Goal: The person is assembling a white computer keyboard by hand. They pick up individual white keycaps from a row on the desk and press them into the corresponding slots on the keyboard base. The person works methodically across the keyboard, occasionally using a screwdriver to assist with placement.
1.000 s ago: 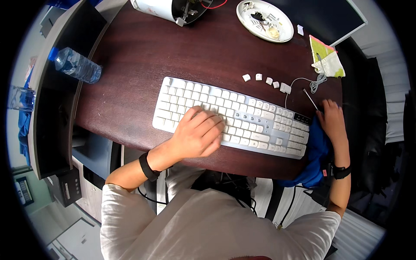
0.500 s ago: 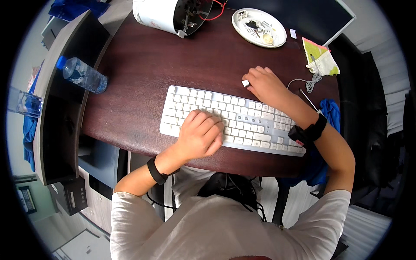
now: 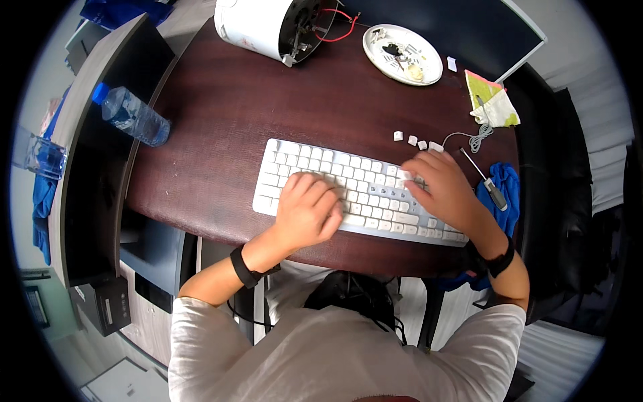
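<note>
A white keyboard lies across a dark brown wooden desk. My left hand rests flat on its left half, fingers spread over the keys. My right hand lies over the right half, fingertips on the keys near the top row; whether it pinches a keycap I cannot tell. Three loose white keycaps lie on the desk just beyond the keyboard's far right corner.
A screwdriver and a blue cloth lie right of the keyboard, with a coiled white cable. A white plate of small parts, an opened white appliance and a plastic water bottle stand farther off.
My right hand went from the screwdriver at the right edge to the loose keycaps, then came down onto the keyboard's right half. My left hand stayed on the keyboard.
</note>
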`<state>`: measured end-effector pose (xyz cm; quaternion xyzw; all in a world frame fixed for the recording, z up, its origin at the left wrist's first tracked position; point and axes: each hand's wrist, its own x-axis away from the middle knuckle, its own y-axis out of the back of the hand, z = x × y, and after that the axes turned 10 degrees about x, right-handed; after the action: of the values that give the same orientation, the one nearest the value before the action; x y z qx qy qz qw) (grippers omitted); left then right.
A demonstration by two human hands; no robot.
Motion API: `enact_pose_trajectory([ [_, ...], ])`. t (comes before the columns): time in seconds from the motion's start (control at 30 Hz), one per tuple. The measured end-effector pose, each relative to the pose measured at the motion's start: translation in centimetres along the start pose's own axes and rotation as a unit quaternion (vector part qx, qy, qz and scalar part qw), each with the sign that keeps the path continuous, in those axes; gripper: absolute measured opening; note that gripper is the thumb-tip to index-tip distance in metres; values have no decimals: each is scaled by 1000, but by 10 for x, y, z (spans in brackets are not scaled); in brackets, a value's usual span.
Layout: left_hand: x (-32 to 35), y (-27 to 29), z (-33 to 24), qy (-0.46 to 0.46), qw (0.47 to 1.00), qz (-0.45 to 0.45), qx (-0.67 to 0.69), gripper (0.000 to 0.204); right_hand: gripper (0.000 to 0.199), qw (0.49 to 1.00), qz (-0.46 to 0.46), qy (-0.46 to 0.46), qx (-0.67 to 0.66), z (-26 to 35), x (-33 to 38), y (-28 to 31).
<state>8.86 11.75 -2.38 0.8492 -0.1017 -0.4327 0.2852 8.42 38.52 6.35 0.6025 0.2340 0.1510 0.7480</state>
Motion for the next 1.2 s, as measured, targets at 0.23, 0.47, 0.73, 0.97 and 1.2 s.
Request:
enact_pose_trajectory([
  [0.23, 59, 90, -2, 124, 989, -61, -54, 17, 26, 945, -57, -317, -48, -13, 154, 59],
  [0.47, 216, 157, -8, 569, 818, -86, 2, 15, 30, 689, -264, -631, -238, -11, 400, 11],
  [0.73, 328, 112, 21, 761, 423, -59, 489, 54, 30, 417, -205, -804, -372, 62, 472, -158],
  [0.97, 250, 136, -2, 879, 404, 71, 242, 53, 30, 412, -172, -824, -349, 60, 431, -114],
  [1.2, 194, 137, 40, 836, 513, 124, 151, 52, 31, 464, -192, -789, -354, 20, 387, -116],
])
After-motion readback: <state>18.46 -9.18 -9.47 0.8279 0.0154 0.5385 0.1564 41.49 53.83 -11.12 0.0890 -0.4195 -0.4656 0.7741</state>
